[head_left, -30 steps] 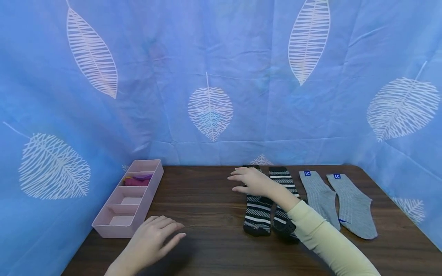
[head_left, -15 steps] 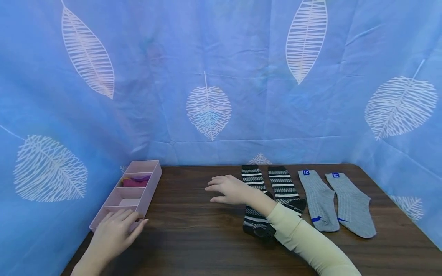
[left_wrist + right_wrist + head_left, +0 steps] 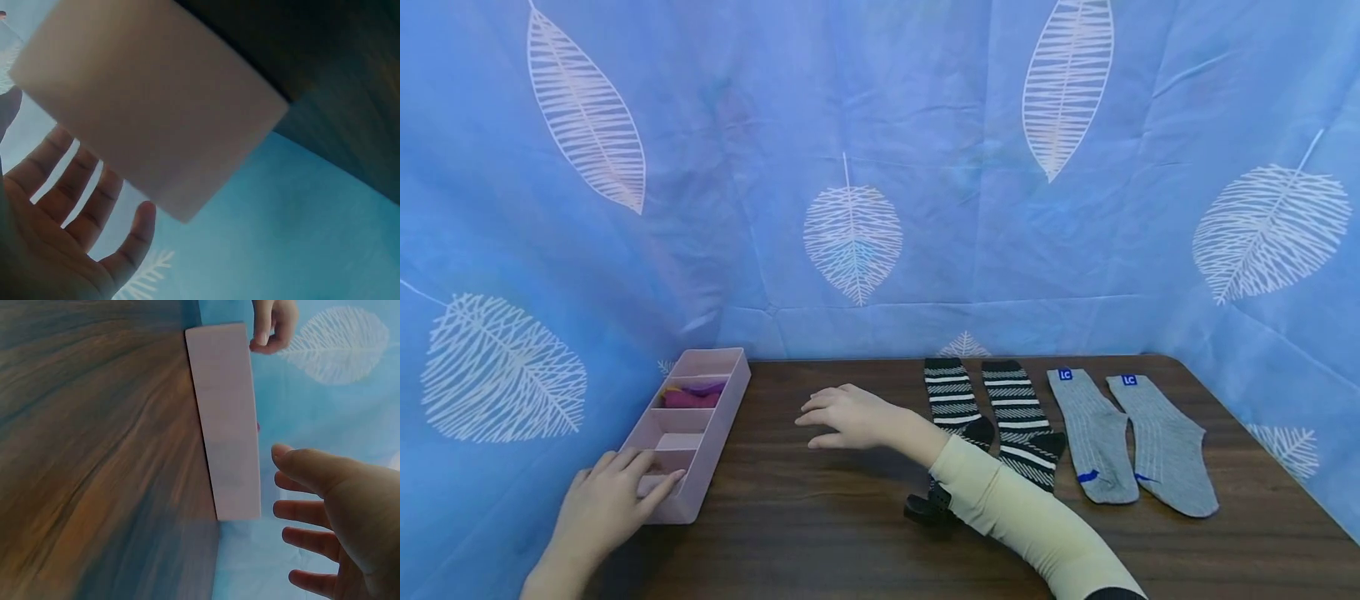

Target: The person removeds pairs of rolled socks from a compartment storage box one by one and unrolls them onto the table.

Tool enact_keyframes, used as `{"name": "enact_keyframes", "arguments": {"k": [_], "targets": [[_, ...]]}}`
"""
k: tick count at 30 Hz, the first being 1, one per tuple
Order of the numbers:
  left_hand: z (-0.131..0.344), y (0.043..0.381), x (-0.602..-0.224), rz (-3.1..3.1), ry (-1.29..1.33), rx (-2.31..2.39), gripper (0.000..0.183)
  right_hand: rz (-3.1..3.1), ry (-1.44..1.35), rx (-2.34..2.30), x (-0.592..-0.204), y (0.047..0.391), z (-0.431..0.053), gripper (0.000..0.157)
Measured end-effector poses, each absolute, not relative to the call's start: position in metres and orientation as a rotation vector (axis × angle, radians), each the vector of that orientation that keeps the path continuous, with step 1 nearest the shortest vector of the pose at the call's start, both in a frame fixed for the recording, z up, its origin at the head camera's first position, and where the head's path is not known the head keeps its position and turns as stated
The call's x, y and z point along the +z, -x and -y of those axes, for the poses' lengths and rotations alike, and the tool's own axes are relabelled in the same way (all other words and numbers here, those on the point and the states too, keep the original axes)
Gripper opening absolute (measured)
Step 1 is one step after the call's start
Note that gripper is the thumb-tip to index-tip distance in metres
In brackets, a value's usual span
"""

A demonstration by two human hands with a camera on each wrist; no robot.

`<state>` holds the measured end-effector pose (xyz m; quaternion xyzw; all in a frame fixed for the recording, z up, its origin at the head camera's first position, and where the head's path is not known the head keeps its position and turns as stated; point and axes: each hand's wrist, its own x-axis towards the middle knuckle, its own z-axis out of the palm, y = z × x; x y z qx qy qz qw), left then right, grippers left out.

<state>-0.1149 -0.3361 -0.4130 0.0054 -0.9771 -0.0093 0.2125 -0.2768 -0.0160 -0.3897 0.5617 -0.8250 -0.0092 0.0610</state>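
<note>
A pink divided box (image 3: 707,467) stands at the left of the table, with a bundle of red, purple and yellow cloth (image 3: 691,397) in one of its far compartments. My left hand (image 3: 601,500) is over the box's near end, fingers loosely bent. In the left wrist view the fingers (image 3: 87,175) are spread beside the box's top edge; whether they touch it I cannot tell. Over the table, right of the box, my right hand (image 3: 857,418) hovers with relaxed fingers, holding nothing. Black and white striped socks (image 3: 1015,408) lie partly behind the right forearm.
Two grey socks (image 3: 1097,442) with blue tags lie flat at the right of the dark wooden table (image 3: 805,533). A blue curtain (image 3: 925,250) with white leaf prints hangs behind and at the sides. A dark device (image 3: 928,508) is strapped at the right wrist.
My left hand has moved left, from the bare table onto the box's near end. My right hand has moved left from above the striped socks, uncovering more of them.
</note>
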Motion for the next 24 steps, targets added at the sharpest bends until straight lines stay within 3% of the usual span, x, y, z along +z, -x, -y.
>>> {"name": "enact_keyframes", "arguments": {"k": [5,24], "targets": [[0.344,0.115,-0.413,2.840,-0.080,-0.041,0.060,2.453,-1.714,-0.124,-0.387,0.276,0.043,0.045],[0.345,0.119,-0.424,2.941,-0.200,-0.133,0.065,2.451,-1.520,-0.033,-0.399,0.287,0.118,0.045]]}}
